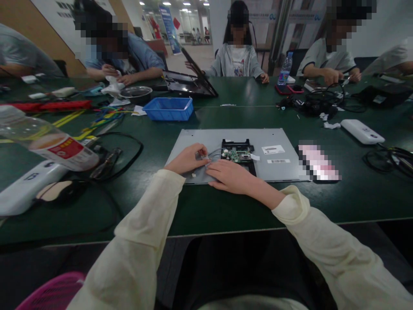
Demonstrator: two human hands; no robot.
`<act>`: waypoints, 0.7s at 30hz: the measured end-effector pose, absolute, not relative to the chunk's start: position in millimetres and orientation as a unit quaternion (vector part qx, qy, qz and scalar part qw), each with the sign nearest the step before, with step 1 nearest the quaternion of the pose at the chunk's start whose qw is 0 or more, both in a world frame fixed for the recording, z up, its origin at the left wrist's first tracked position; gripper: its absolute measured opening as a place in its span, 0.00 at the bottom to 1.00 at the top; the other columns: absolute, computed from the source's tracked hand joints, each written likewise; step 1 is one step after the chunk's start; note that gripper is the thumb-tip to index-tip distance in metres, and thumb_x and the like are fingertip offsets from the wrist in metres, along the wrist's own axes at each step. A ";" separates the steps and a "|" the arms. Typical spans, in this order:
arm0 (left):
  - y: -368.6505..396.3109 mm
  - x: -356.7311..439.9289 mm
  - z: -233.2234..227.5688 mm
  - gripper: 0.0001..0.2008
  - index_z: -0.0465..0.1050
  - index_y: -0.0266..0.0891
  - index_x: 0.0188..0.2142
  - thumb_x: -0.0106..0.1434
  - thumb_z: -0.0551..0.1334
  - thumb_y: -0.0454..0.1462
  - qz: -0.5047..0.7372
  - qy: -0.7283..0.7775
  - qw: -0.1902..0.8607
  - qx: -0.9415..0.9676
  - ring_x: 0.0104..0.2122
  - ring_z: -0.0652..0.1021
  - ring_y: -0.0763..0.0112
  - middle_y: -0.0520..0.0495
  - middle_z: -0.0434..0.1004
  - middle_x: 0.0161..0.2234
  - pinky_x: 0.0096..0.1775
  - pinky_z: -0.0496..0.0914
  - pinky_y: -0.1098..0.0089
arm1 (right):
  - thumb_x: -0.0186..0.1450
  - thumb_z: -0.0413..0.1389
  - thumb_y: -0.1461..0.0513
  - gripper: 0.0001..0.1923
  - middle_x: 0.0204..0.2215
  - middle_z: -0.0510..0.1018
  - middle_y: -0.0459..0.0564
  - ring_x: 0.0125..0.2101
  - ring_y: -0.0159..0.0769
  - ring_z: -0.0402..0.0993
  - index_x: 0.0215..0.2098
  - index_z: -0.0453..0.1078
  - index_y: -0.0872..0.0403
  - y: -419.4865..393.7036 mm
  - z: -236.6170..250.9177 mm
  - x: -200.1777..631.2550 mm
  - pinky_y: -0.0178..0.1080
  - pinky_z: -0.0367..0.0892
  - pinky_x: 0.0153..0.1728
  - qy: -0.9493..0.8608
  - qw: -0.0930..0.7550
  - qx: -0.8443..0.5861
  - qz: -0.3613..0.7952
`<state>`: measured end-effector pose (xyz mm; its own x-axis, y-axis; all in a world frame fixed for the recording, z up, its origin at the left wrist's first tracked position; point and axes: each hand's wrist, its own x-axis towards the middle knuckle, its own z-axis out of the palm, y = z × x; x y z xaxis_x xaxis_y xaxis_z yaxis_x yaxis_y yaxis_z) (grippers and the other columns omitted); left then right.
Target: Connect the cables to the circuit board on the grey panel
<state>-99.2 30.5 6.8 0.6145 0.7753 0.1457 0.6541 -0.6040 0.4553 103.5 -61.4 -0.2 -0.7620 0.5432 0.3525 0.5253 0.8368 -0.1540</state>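
Note:
A flat grey metal display panel (pixel 280 148) lies on the table in front of me, with two white labels on its right part. Near its middle a green circuit board (pixel 237 155) sits in a black frame. Grey cables (pixel 214 153) lead from the board's left side toward my fingers. My left hand (pixel 189 158) is closed in a pinch on the cable beside the board. From the other side, my right hand (pixel 231 176) rests low over the panel, fingers stretched toward the left fingertips and thumb apart. It covers the frame's lower left part.
A phone (pixel 318 162) lies right of the panel, a blue tray (pixel 169 109) beyond it. To the left are a drink bottle (pixel 61 146), a white device (pixel 27 187) and black cables. Another white device (pixel 362 131) lies right. Several people sit across the table.

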 end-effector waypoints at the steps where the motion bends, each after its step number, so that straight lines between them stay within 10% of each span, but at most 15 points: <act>1: 30.7 -99.3 6.2 0.13 0.68 0.40 0.36 0.55 0.61 0.45 0.169 0.407 0.185 0.879 0.37 0.72 0.65 0.48 0.71 0.36 0.41 0.66 0.67 | 0.68 0.49 0.58 0.17 0.51 0.72 0.61 0.53 0.44 0.66 0.51 0.66 0.60 -61.9 -0.1 103.2 0.49 0.59 0.55 -0.938 0.196 -0.285 0.025; 21: 30.4 -100.5 -3.5 0.10 0.68 0.40 0.35 0.59 0.59 0.44 0.214 0.366 0.145 0.894 0.37 0.72 0.67 0.48 0.68 0.36 0.42 0.66 0.67 | 0.69 0.47 0.55 0.20 0.52 0.71 0.62 0.52 0.45 0.67 0.50 0.67 0.61 -79.0 0.0 98.2 0.46 0.63 0.51 -0.938 0.174 -0.299 0.002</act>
<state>-100.5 30.4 -3.5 0.6403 0.7169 0.2758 0.5928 -0.6895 0.4162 98.2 -79.0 0.0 -0.7606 0.5621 0.3249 0.5608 0.8210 -0.1075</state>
